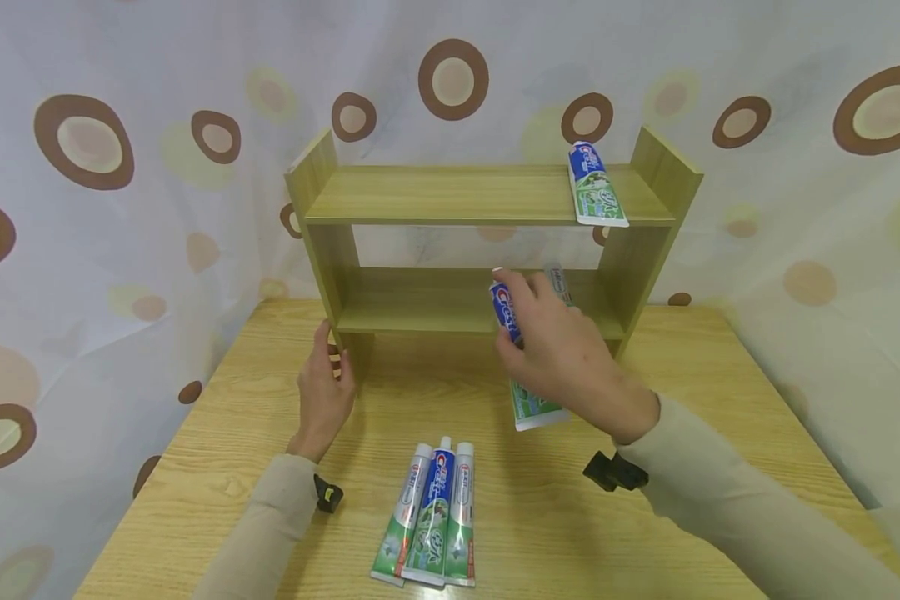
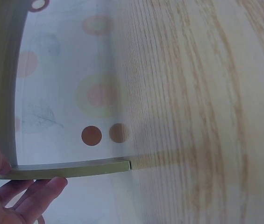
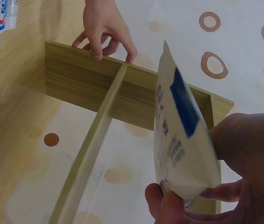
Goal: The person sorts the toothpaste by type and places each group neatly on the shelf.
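Note:
My right hand (image 1: 570, 350) grips a blue, white and green Crest toothpaste tube (image 1: 534, 408) in front of the lower board of a wooden shelf (image 1: 435, 193). Its cap points up and away, and the flat end hangs below the palm. In the right wrist view the tube's white back (image 3: 183, 144) faces the camera, with fingers around it. At the shelf's left side panel (image 2: 75, 170), my left hand (image 1: 326, 400) pinches the upright board, thumb on one side and fingers on the other.
Another Crest tube (image 1: 597, 187) lies on the top board's right end, its flat end over the front edge. A silver-capped tube (image 1: 557, 279) on the lower board is partly hidden behind my right hand. Nearer on the table (image 1: 217, 467), a Crest tube (image 1: 435, 508) lies between two silver-green tubes.

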`<state>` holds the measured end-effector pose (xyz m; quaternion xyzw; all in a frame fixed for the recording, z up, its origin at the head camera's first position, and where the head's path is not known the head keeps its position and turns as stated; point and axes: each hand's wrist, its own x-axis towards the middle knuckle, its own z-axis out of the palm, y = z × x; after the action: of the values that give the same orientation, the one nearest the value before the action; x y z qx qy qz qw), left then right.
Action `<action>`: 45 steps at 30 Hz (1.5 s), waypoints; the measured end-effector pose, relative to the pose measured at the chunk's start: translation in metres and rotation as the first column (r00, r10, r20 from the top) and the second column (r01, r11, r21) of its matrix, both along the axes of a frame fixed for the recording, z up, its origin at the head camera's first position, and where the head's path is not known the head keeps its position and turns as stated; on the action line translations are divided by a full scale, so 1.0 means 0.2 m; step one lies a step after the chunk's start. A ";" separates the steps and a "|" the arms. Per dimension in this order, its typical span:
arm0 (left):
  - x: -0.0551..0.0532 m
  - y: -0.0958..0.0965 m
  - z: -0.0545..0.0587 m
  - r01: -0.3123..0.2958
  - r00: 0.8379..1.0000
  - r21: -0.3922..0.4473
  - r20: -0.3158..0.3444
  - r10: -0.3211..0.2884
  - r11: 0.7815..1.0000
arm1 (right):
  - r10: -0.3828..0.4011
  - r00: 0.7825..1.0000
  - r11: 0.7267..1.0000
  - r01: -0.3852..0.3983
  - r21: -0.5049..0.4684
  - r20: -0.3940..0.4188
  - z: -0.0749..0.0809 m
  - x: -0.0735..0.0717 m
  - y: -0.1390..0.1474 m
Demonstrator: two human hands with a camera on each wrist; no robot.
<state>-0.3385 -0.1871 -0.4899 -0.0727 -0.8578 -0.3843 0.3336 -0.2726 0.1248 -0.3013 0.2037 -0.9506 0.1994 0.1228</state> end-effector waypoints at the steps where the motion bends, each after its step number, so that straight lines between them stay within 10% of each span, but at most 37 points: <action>1: 0.00 0.00 0.00 0.001 1.000 -0.001 0.002 -0.001 1.000 | -0.002 1.000 1.000 0.002 0.002 -0.001 0.01 0.00 0.00; 32: 0.00 -0.01 0.00 0.005 1.000 -0.004 -0.004 -0.005 1.000 | -0.043 0.996 0.999 0.042 -0.024 -0.074 0.33 -0.01 -0.04; 45: 0.02 -0.01 0.00 0.001 1.000 -0.006 -0.011 -0.001 1.000 | -0.091 0.995 0.996 0.092 0.012 -0.039 0.49 -0.13 -0.04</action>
<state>-0.3350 -0.1882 -0.4898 -0.0762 -0.8570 -0.3816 0.3379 -0.2986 0.1175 -0.2039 0.1645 -0.9577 0.1831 0.1487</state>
